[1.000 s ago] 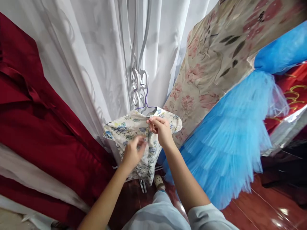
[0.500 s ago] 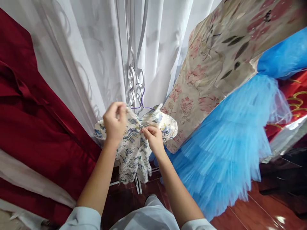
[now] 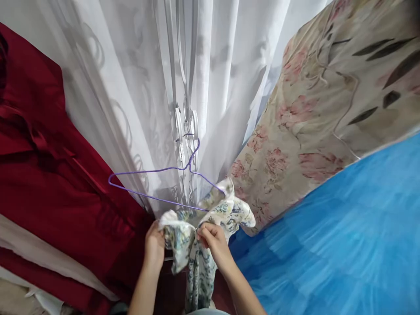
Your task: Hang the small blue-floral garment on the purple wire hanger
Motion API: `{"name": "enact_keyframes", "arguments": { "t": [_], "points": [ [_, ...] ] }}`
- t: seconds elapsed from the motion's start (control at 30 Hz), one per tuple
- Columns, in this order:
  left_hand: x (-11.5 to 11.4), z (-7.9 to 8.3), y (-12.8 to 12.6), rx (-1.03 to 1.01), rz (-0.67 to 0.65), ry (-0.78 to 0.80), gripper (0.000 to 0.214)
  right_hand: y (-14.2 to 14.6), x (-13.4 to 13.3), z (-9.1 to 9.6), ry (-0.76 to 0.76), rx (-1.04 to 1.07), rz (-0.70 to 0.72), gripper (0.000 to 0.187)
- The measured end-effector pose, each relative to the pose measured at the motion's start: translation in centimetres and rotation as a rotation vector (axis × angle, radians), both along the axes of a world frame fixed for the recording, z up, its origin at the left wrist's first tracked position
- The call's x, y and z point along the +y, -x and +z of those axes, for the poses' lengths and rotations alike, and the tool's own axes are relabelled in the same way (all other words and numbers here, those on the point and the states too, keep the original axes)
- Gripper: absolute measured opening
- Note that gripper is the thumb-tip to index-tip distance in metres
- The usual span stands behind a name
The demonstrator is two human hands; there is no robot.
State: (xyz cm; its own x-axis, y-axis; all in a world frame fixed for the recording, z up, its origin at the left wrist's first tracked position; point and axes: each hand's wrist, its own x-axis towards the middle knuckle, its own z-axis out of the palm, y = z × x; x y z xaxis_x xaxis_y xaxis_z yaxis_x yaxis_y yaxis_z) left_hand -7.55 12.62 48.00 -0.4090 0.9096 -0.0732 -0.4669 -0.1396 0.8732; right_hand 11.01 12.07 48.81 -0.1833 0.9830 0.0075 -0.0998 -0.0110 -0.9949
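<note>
Garment [image 3: 201, 262] hangs neck-up, long axis roughly vertical.

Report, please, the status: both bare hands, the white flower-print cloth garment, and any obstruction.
Left hand, right hand: both gripping white flower-print cloth garment. Possible snag: thin purple wire hanger, one end bare, other end inside garment.

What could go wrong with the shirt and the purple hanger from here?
The purple hanger carries the shirt on one side only, so it may tilt, or slip from the white stand. The left hand and the right hand both hold the shirt while part of it hangs on the hanger, so pulling might stretch it.
</note>
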Motion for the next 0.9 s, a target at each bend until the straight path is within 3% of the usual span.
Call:
{"name": "enact_keyframes", "arguments": {
  "t": [0.1,0.17,0.2,0.27,0.3,0.37,0.43,0.57,0.67,0.73,0.8,0.9],
  "points": [
    [-2.4,-0.3,-3.9,0.058,-0.211,0.007,0.030,-2.3,-0.6,-2.7,0.012,-0.209,0.020,0.029],
    [-3.6,0.6,-6.1,0.241,-0.383,-0.075,0.025,-4.2,-1.6,-3.1,-0.055,-0.336,0.051,0.012],
    [-4.0,1.3,-7.2,0.359,-0.438,-0.125,0.025,-5.1,-2.2,-2.9,-0.098,-0.370,0.092,0.020],
    [-4.3,2.5,-9.0,0.595,-0.478,-0.186,0.025,-6.6,-3.6,-1.8,-0.132,-0.372,0.241,0.057],
    [-4.3,2.9,-9.8,0.700,-0.475,-0.194,0.025,-7.0,-4.2,-1.1,-0.122,-0.354,0.316,0.062],
    [-4.1,3.4,-11.0,0.848,-0.453,-0.187,0.025,-7.5,-5.0,0.3,-0.082,-0.305,0.387,0.037],
    [-3.7,3.4,-11.4,0.879,-0.499,-0.164,0.027,-7.8,-5.2,1.3,-0.067,-0.246,0.352,0.015],
    [-3.8,2.3,-11.0,0.784,-0.818,-0.096,0.034,-10.1,-4.5,2.8,-0.045,-0.141,0.292,0.028],
    [-4.9,0.2,-10.4,0.811,-0.991,0.038,0.043,-13.8,-3.3,3.8,-0.120,-0.157,0.181,0.031],
    [-5.7,-1.4,-9.8,0.868,-0.954,0.156,0.046,-16.3,-1.8,4.6,-0.238,-0.202,0.075,0.029],
    [-6.1,-2.5,-8.9,0.924,-0.795,0.226,0.043,-18.1,0.3,5.5,-0.349,-0.222,-0.002,0.026],
    [-6.1,-2.3,-6.8,0.968,-0.506,0.202,0.036,-18.4,4.2,6.7,-0.425,-0.190,-0.026,0.022]
  ]
}}
